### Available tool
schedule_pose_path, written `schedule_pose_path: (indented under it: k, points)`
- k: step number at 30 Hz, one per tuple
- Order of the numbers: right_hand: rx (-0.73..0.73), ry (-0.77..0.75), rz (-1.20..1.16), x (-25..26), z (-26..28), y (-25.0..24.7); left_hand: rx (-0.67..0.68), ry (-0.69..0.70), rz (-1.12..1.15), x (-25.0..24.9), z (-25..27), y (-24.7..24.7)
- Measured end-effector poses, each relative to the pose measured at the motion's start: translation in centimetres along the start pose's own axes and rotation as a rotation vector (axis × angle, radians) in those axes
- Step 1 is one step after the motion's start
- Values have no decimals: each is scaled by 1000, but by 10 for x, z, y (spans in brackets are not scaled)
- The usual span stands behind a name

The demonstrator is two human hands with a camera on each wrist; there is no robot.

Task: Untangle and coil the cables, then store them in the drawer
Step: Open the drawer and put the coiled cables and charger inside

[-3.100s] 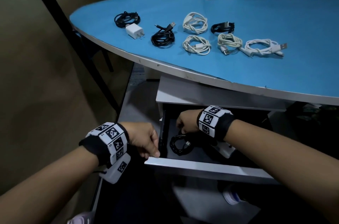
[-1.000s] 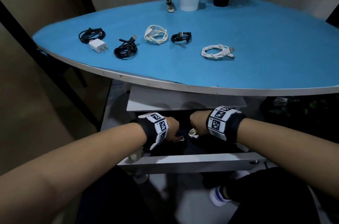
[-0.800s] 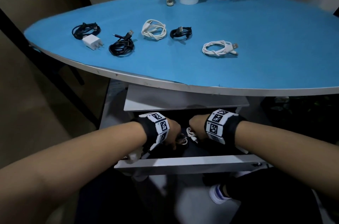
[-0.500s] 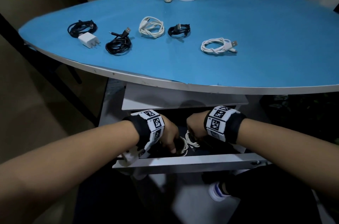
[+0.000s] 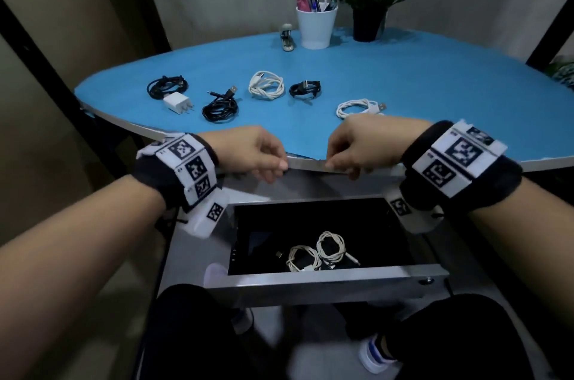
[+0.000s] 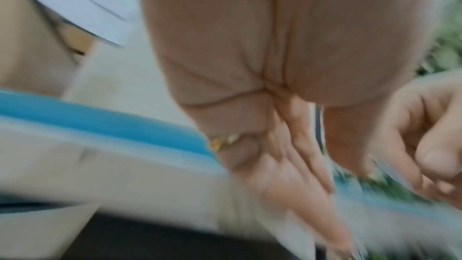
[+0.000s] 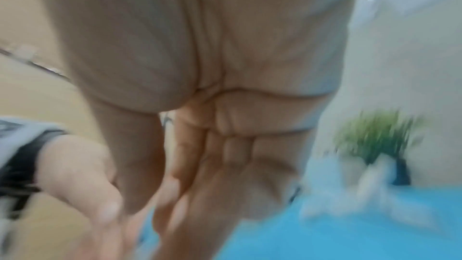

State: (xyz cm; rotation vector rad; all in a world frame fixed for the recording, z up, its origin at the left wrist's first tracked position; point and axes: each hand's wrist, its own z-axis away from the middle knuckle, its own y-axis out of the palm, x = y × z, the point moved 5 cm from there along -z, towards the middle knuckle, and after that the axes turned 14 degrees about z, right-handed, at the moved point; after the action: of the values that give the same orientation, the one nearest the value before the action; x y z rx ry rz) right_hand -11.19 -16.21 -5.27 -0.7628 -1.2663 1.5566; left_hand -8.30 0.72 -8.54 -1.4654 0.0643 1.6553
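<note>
The drawer (image 5: 310,283) stands pulled out under the table. Two white coiled cables (image 5: 302,258) (image 5: 330,247) lie side by side near its front, with a small dark connector (image 5: 279,254) to their left. On the blue table (image 5: 435,93) lie a black coil (image 5: 167,87), a white charger (image 5: 177,102), a second black coil (image 5: 221,109), a white coil (image 5: 267,89), a small black coil (image 5: 305,89) and a white coil (image 5: 357,107). My left hand (image 5: 270,162) and right hand (image 5: 341,159) hover at the table's front edge, both empty. The blurred wrist views show their fingers (image 6: 300,175) (image 7: 200,175) loosely extended.
A white pen cup (image 5: 316,26), a potted plant (image 5: 371,19) and a stapler (image 5: 287,37) stand at the table's far side. The table's metal edge (image 5: 307,164) overhangs the back of the drawer. My knees and shoes are below the drawer front.
Both hands have risen out of the drawer to the table edge, leaving two white coils inside. Those two coils lay on the table in the earliest frame.
</note>
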Motion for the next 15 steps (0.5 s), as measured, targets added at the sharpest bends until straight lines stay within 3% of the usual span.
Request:
schedule_pose_path:
  k: [4,7,9,11,15]
  points:
    - [-262,117,38,-25,-9,-42,-394,95,-64,-19,5,-50]
    - [-288,207,67,-42,-24,-49,-680,33,-320,-10,3,-84]
    - [-195,258,122,-47,-33,-43,-699,-127,-475,4,-3,-97]
    - [-111,279,225,-49,-41,-36,-611,-278,-583,19,-9,-101]
    - [-71,277,327,-50,-49,-29,-562,-302,-644,27,-15,-100]
